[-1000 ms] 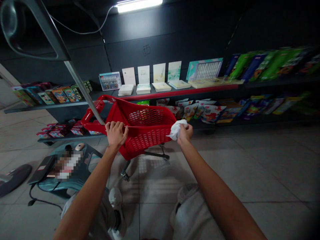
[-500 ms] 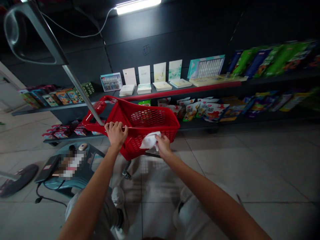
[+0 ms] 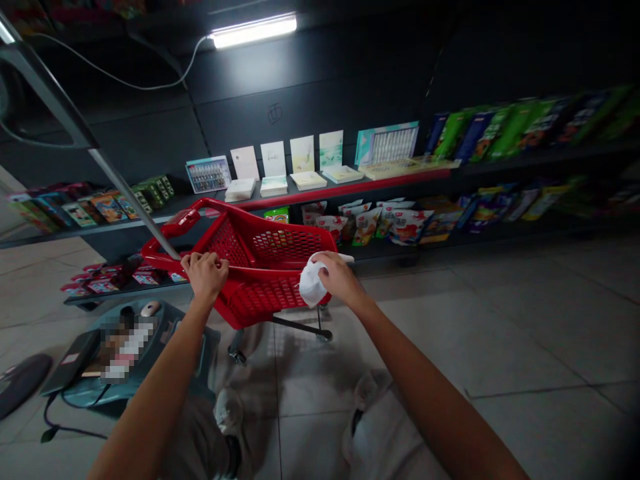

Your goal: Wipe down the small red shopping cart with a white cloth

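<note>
Shopping basket [image 3: 265, 293] was bright red, sides in lattice mesh. Crumpled cloth [image 3: 312, 283] was white. Shelf [image 3: 345, 190] was charcoal with red edge strip. Floor tiles [image 3: 500, 333] were pale grey, dark seams. Packets [image 3: 500, 133] showed green, blue.

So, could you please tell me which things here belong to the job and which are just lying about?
In use: red plastic wheeled basket, left hand; crumpled white cloth, right hand.
Lying about: white mouse on teal plastic seat; colourful packets on dark shelves.
</note>
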Action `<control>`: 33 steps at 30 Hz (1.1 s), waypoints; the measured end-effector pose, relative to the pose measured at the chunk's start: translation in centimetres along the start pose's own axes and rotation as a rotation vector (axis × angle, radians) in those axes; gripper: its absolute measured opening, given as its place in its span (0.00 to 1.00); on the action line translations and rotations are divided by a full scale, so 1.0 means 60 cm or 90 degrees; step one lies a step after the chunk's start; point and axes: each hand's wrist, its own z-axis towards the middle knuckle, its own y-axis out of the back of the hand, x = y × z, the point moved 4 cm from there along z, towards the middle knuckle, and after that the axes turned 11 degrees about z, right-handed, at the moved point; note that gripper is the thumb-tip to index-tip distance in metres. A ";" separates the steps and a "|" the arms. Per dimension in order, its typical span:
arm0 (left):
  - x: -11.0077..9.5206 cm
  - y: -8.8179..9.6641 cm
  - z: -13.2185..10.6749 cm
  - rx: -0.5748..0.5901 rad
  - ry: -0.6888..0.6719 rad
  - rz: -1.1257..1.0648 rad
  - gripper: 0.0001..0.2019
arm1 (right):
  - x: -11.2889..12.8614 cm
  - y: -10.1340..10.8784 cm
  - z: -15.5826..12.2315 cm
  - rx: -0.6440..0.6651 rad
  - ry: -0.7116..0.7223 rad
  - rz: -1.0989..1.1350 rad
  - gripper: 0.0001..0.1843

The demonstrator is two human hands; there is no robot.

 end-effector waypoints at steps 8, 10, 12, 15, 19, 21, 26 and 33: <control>0.021 -0.009 0.011 0.031 -0.015 -0.023 0.11 | -0.113 0.092 -0.002 -0.167 -0.107 -0.068 0.21; 0.023 -0.010 0.010 0.020 0.023 -0.048 0.12 | -0.123 0.068 -0.007 -0.094 -0.104 -0.026 0.18; 0.018 -0.012 0.003 0.020 0.092 -0.081 0.18 | -0.123 0.035 -0.016 -0.020 -0.100 -0.005 0.19; -0.009 -0.015 -0.028 0.056 0.233 -0.130 0.37 | -0.114 0.008 -0.028 -0.003 -0.091 -0.014 0.23; -0.083 -0.039 -0.085 0.180 0.326 -0.263 0.60 | -0.112 0.016 -0.030 -0.029 -0.125 0.009 0.20; -0.111 -0.057 -0.107 0.216 0.380 -0.348 0.65 | -0.112 0.031 -0.028 -0.080 -0.166 0.024 0.19; -0.130 -0.086 -0.123 0.216 0.432 -0.414 0.62 | -0.086 0.058 -0.019 -0.220 -0.232 0.155 0.24; -0.113 -0.079 -0.129 0.195 0.405 -0.431 0.59 | -0.077 -0.008 -0.021 -0.012 -0.155 0.054 0.28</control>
